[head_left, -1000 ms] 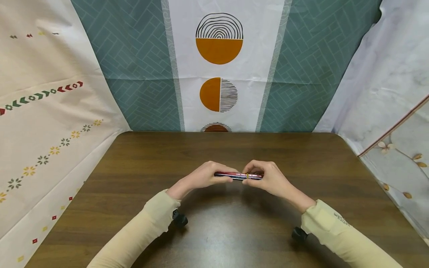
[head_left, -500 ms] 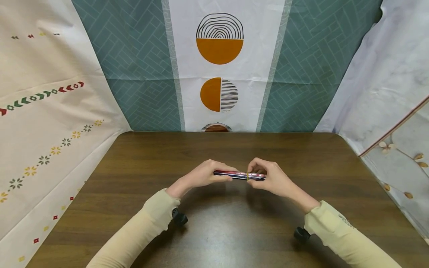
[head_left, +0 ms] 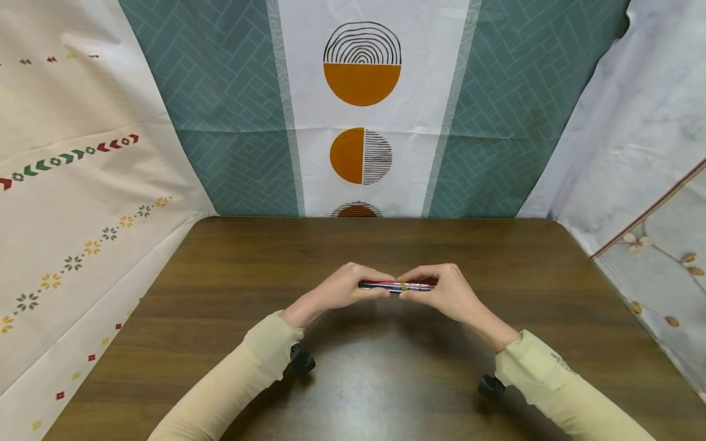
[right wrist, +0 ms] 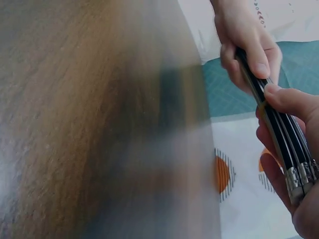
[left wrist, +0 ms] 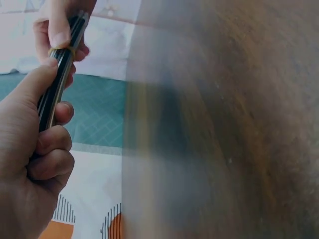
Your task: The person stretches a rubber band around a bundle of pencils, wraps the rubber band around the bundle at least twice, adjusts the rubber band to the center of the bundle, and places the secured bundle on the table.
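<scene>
A bundle of dark pencils (head_left: 393,286) with metal-ringed eraser ends hangs level above the table, held between both hands. A yellow rubber band (left wrist: 64,48) circles it near its middle. My left hand (head_left: 343,288) grips the left part, fingers curled underneath and thumb along the top in the left wrist view. My right hand (head_left: 451,293) holds the eraser-end half, its thumb and fingertips right at the band. The two thumbs (right wrist: 286,99) nearly meet on the pencils in the right wrist view. The pencils' far left tips are hidden in the left palm.
Below the hands spreads a brown wooden table (head_left: 353,361). A teal and white patterned cloth (head_left: 364,116) hangs behind its far edge. Pale cloths border the left (head_left: 83,202) and right (head_left: 645,184). Dark wrist cameras (head_left: 302,359) sit under the sleeves.
The right hand shifted slightly right, then back left, its raised fingers now flatter over the bundle. The left hand moved slightly right. The band sits a little further left in the head view.
</scene>
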A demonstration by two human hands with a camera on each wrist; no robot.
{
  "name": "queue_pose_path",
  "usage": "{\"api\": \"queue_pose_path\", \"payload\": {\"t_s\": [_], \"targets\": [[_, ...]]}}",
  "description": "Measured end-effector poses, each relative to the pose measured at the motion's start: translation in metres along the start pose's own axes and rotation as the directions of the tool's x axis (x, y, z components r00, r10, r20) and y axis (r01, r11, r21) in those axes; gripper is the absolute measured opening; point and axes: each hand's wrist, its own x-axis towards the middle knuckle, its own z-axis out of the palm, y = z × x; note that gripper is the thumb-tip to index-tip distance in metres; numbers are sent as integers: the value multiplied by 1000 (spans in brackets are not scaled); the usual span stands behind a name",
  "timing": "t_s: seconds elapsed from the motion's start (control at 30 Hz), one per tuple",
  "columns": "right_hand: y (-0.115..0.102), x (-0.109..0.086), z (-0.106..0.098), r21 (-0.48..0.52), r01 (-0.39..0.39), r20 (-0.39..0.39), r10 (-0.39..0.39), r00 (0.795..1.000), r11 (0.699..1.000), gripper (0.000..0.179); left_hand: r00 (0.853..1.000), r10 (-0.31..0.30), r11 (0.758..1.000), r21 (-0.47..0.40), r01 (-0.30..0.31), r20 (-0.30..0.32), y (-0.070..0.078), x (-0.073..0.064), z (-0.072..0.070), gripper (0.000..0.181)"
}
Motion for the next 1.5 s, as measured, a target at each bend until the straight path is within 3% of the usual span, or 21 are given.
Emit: {"api": "queue_pose_path", "payload": {"t_s": [0.1, 0.23, 0.53, 0.73, 1.0, 1.17, 1.5], "targets": [[2, -1, -3, 3, -4, 10, 4, 1000, 1000, 34, 1000, -5, 999, 38, 5, -17, -1, 4, 0, 31], [4, 1, -8, -38, 37, 31, -36, 999, 999, 28, 1000, -13, 999, 51, 13, 2, -1, 5, -4, 30], [11, 1, -12, -79, 56, 99, -48, 994, 995, 28, 997, -52, 993, -100, 57, 56, -9, -5, -14, 31], [9, 4, -6, -70, 53, 69, -48, 996, 996, 25, 999, -26, 996, -88, 28, 20, -14, -8, -11, 33], [-1, 10, -1, -18, 14, 61, -13, 998, 1000, 22, 1000, -28, 987, -158, 26, -9, -12, -9, -7, 32], [-3, 12, 1, -61, -28, 64, 32, 997, 998, 24, 999, -40, 983, -178, 34, -28, -14, -10, -3, 32], [5, 11, 1, -117, 27, 61, -20, 998, 993, 29, 997, -74, 981, -185, 66, -36, -14, -10, -1, 32]]}}
